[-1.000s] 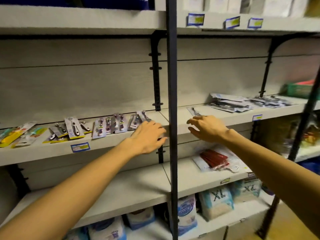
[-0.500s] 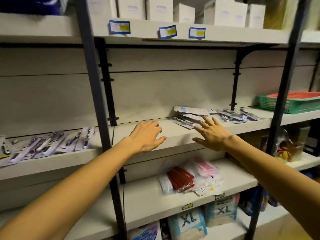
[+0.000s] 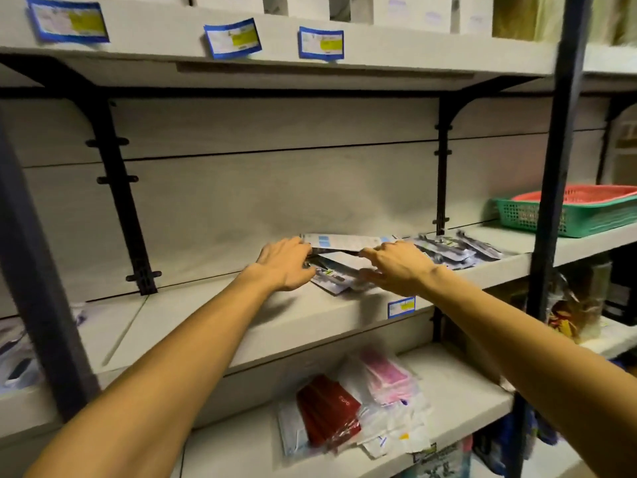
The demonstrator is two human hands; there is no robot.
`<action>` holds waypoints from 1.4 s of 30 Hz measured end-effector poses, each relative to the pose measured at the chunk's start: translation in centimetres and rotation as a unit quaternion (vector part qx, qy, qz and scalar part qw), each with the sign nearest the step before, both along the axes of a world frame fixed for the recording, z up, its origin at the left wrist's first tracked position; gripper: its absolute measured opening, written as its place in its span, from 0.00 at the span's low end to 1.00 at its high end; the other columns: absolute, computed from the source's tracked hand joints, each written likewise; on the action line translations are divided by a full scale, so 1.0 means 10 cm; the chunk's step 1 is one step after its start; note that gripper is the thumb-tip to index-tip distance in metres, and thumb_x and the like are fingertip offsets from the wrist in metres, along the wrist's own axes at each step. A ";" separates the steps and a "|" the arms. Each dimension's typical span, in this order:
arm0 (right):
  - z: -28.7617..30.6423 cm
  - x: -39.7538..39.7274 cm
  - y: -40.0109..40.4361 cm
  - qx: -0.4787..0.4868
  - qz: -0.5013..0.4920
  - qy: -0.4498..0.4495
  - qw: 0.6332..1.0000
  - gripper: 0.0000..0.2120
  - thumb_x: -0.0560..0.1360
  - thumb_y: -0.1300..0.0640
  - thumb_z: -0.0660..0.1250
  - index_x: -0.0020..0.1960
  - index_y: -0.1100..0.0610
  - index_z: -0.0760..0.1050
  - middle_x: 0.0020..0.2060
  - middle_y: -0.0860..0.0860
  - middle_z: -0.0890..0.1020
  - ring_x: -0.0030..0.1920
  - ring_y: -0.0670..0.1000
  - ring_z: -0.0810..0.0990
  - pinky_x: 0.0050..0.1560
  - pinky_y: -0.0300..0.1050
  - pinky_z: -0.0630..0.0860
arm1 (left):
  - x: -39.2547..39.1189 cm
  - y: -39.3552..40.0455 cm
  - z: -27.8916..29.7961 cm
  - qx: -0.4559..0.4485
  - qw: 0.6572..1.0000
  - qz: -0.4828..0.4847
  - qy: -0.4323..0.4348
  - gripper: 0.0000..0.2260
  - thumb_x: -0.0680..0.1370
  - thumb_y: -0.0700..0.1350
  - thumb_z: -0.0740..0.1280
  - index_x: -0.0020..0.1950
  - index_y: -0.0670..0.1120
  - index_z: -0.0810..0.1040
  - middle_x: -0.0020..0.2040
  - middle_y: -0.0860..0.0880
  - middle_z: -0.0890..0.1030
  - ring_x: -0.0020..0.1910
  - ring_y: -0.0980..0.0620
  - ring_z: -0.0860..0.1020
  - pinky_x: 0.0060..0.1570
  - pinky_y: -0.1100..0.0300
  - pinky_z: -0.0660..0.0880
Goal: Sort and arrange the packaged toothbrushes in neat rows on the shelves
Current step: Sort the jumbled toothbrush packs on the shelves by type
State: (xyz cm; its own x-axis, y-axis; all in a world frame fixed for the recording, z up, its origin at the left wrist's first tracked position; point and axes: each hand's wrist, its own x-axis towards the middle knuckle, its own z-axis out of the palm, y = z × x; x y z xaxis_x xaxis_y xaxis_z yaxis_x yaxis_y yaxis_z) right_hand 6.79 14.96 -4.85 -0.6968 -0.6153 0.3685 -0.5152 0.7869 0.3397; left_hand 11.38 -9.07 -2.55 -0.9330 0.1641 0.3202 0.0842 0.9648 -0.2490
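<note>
A loose pile of packaged toothbrushes [image 3: 339, 262], white and grey cards, lies on the middle shelf [image 3: 241, 315] near the back wall. More packs [image 3: 458, 248] are spread out to its right. My left hand [image 3: 286, 263] grips the pile's left end, fingers over a white-and-blue pack and thumb beneath. On the pile's right side my right hand [image 3: 396, 267] has its fingers curled over the packs and its thumb below them. What lies under both hands is hidden.
A green basket [image 3: 568, 219] with a red one inside stands at the shelf's right end. Black uprights [image 3: 562, 167] frame the bay. Red packets [image 3: 327, 408] and pink packets [image 3: 389, 377] lie on the lower shelf. More packs [image 3: 17, 360] are far left.
The view has swung right and closer. Both hands moved from the bare shelf to the pile and closed their fingers on the packs.
</note>
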 end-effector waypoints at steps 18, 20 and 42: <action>-0.12 -2.22 -0.08 -0.240 0.012 -0.218 0.946 0.22 0.81 0.53 0.60 0.75 0.53 0.67 0.69 0.53 0.77 0.66 0.57 0.77 0.61 0.46 0.72 | -1.71 -0.18 -0.28 -0.058 0.996 -0.033 0.064 0.12 0.77 0.44 0.60 0.59 0.51 0.77 0.59 0.51 0.81 0.57 0.47 0.78 0.53 0.53 0.73; -0.13 -2.34 -0.06 -0.245 0.025 -0.235 0.940 0.22 0.82 0.50 0.60 0.74 0.54 0.68 0.68 0.53 0.78 0.66 0.57 0.77 0.62 0.45 0.71 | -1.70 -0.20 -0.30 -0.041 0.993 -0.058 0.097 0.11 0.79 0.45 0.61 0.57 0.51 0.79 0.55 0.51 0.83 0.53 0.47 0.80 0.48 0.54 0.74; 0.02 -2.39 0.09 -0.496 0.204 -0.392 0.748 0.13 0.80 0.53 0.66 0.49 0.62 0.82 0.37 0.53 0.77 0.36 0.49 0.73 0.42 0.45 0.71 | -0.43 -0.05 -0.52 0.668 0.724 0.025 0.170 0.08 0.77 0.37 0.71 0.55 0.40 0.81 0.42 0.47 0.84 0.36 0.54 0.79 0.37 0.65 0.77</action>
